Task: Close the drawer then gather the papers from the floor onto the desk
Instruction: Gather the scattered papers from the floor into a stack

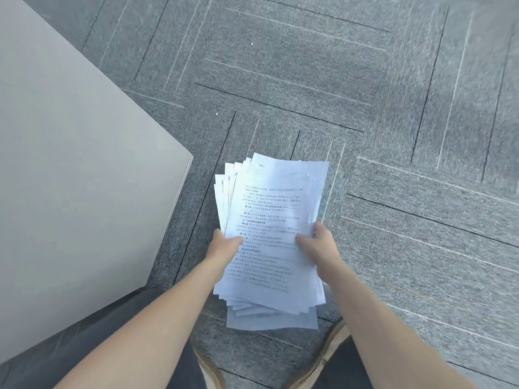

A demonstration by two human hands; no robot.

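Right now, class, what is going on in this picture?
A person stands on grey carpet and holds a loose stack of printed papers in both hands. The left hand grips the stack's left edge and the right hand its right edge, thumbs on the top sheet. The sheets are fanned, not squared. A pale desk is at the left, its top bare in view. No drawer shows, and no loose sheets on the carpet.

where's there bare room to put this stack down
The desk top at left is bare from its near corner back. The carpet ahead and to the right is open too. It's only crowded below the papers, around both hands and the shoes.
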